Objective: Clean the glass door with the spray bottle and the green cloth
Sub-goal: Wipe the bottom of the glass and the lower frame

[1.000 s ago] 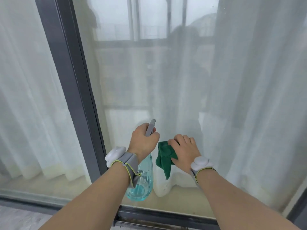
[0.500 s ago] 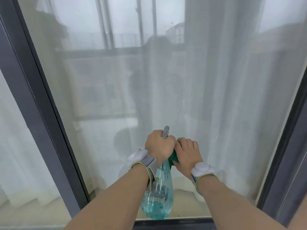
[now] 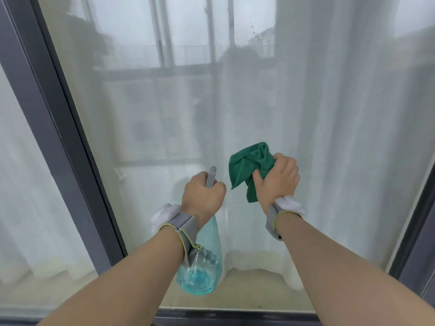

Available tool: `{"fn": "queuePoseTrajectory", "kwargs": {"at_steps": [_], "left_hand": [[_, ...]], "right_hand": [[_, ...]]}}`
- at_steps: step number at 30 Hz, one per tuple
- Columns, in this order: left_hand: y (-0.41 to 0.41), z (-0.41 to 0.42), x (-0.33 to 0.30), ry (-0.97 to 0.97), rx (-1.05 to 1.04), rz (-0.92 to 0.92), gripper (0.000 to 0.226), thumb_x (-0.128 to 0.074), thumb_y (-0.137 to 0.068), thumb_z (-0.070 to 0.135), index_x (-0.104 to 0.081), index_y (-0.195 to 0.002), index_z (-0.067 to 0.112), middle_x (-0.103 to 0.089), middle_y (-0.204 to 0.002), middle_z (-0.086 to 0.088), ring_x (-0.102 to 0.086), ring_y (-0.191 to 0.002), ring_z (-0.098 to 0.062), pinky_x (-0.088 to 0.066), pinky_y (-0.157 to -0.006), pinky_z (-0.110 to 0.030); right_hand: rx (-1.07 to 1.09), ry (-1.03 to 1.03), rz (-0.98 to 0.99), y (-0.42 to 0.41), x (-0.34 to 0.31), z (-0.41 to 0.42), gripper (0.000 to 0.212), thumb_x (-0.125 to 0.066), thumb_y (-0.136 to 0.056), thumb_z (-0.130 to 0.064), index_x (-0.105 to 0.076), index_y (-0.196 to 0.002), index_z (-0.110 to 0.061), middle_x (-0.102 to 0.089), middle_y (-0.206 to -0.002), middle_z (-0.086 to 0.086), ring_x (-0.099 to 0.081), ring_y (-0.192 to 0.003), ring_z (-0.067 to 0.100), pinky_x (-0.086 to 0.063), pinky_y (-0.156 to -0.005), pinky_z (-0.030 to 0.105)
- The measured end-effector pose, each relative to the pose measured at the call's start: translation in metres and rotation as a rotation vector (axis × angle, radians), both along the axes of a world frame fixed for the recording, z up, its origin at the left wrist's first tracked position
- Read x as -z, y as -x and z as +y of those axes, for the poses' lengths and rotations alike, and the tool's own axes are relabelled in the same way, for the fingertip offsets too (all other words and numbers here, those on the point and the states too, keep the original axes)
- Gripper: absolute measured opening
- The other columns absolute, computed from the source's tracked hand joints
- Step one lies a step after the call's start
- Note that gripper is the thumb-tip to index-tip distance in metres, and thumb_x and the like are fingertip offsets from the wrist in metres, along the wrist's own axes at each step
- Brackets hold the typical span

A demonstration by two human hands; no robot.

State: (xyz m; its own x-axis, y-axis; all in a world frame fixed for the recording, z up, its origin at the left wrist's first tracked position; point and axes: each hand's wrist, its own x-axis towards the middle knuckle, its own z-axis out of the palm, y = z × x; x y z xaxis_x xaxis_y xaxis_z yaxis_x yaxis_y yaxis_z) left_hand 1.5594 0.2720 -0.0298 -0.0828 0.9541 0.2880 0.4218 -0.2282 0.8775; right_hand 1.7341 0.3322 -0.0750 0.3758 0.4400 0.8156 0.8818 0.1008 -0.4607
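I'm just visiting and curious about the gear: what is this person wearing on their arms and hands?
Both forearms are bare, with no sleeves and no gloves. The left hand and right hand each have a grey wrist strap edged in yellow-green: the left strap and the right strap. Each strap carries a rounded white module on the wrist.

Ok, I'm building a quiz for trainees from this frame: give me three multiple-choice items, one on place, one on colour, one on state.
1. The spray bottle hangs from which hand?
A left
B right
C neither

2. What colour is the cloth?
A yellow
B green
C white

3. How does the right hand hold the cloth?
A flat against the glass
B bunched in curled fingers
C draped over the wrist

Answers: 1 A, the left hand grips its head; 2 B, plainly green; 3 B, it is crumpled in the fist.
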Motion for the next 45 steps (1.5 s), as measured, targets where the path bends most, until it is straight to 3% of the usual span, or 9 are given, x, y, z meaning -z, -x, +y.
{"fn": "queuePoseTrajectory", "kwargs": {"at_steps": [3,9,11,18,24,32,37,40,45], "left_hand": [[-0.007,-0.005,-0.003,-0.014,-0.007,-0.011,0.013,-0.055,-0.084,0.020,-0.048,-0.075,0.014,-0.048,-0.070,0.001,-0.041,-0.062,-0.021,-0.034,-0.060,-0.031],[-0.006,-0.009,-0.009,0.024,-0.001,-0.115,0.016,-0.049,-0.064,0.030,-0.044,-0.070,0.016,-0.045,-0.068,0.000,-0.039,-0.063,-0.022,-0.034,-0.061,-0.033],[-0.007,-0.007,-0.013,0.028,0.008,-0.134,0.014,-0.048,-0.064,0.029,-0.041,-0.068,0.016,-0.042,-0.067,0.001,-0.036,-0.062,-0.021,-0.032,-0.061,-0.032],[-0.017,-0.004,-0.009,0.020,0.001,-0.065,0.018,-0.055,-0.085,0.017,-0.044,-0.071,0.015,-0.044,-0.069,0.000,-0.038,-0.062,-0.021,-0.033,-0.060,-0.031],[-0.013,-0.004,-0.016,0.015,-0.047,-0.117,0.016,-0.050,-0.065,0.031,-0.048,-0.072,0.017,-0.048,-0.070,0.000,-0.043,-0.065,-0.024,-0.037,-0.063,-0.033],[-0.013,0.002,-0.004,0.002,-0.084,-0.040,0.021,-0.055,-0.087,0.012,-0.043,-0.071,0.016,-0.043,-0.068,0.002,-0.037,-0.062,-0.022,-0.032,-0.059,-0.030],[-0.023,0.006,0.000,0.014,-0.055,-0.008,0.009,-0.057,-0.088,0.013,-0.054,-0.082,0.007,-0.051,-0.073,-0.001,-0.044,-0.065,-0.022,-0.037,-0.060,-0.031],[-0.027,0.006,0.005,0.025,-0.015,-0.018,0.023,-0.057,-0.082,0.021,-0.057,-0.090,0.000,-0.052,-0.073,-0.003,-0.043,-0.064,-0.021,-0.038,-0.059,-0.031],[-0.026,0.021,0.036,0.015,0.046,-0.066,0.026,-0.049,-0.068,0.030,-0.052,-0.081,0.009,-0.050,-0.070,0.000,-0.041,-0.059,-0.018,-0.035,-0.055,-0.028]], "right_hand": [[0.020,0.030,-0.079,0.017,0.011,-0.003,0.056,-0.074,-0.069,-0.034,-0.047,-0.113,-0.011,-0.051,-0.106,0.013,-0.050,-0.089,0.033,-0.040,-0.075,0.041],[-0.053,0.123,-0.645,0.031,0.025,0.001,0.049,-0.073,-0.069,-0.041,-0.051,-0.106,-0.017,-0.049,-0.091,0.005,-0.046,-0.074,0.027,-0.037,-0.064,0.037],[-0.065,0.131,-0.612,0.019,0.019,0.002,0.047,-0.071,-0.071,-0.040,-0.053,-0.107,-0.016,-0.051,-0.093,0.006,-0.047,-0.076,0.028,-0.038,-0.065,0.038],[0.076,0.089,-0.063,0.000,0.023,-0.006,0.058,-0.076,-0.070,-0.033,-0.045,-0.114,-0.011,-0.051,-0.106,0.014,-0.050,-0.087,0.033,-0.040,-0.072,0.040],[-0.077,0.105,-0.737,0.029,0.021,0.003,0.059,-0.076,-0.065,-0.039,-0.042,-0.109,-0.018,-0.049,-0.093,0.007,-0.046,-0.075,0.027,-0.035,-0.065,0.038],[-0.045,0.113,-0.403,-0.027,0.023,-0.010,0.058,-0.075,-0.070,-0.040,-0.047,-0.114,-0.014,-0.050,-0.102,0.010,-0.048,-0.083,0.031,-0.040,-0.069,0.040],[-0.075,0.107,-0.526,-0.018,0.029,-0.007,0.056,-0.074,-0.070,-0.042,-0.049,-0.112,-0.014,-0.050,-0.097,0.009,-0.046,-0.078,0.029,-0.037,-0.068,0.040],[-0.128,0.087,-0.649,-0.017,0.040,-0.005,0.052,-0.074,-0.073,-0.038,-0.050,-0.113,-0.014,-0.051,-0.096,0.008,-0.048,-0.078,0.029,-0.038,-0.069,0.040],[-0.159,0.031,-0.739,-0.020,0.051,0.004,0.051,-0.070,-0.075,-0.039,-0.048,-0.115,-0.015,-0.053,-0.099,0.009,-0.049,-0.081,0.031,-0.037,-0.072,0.040]]}}
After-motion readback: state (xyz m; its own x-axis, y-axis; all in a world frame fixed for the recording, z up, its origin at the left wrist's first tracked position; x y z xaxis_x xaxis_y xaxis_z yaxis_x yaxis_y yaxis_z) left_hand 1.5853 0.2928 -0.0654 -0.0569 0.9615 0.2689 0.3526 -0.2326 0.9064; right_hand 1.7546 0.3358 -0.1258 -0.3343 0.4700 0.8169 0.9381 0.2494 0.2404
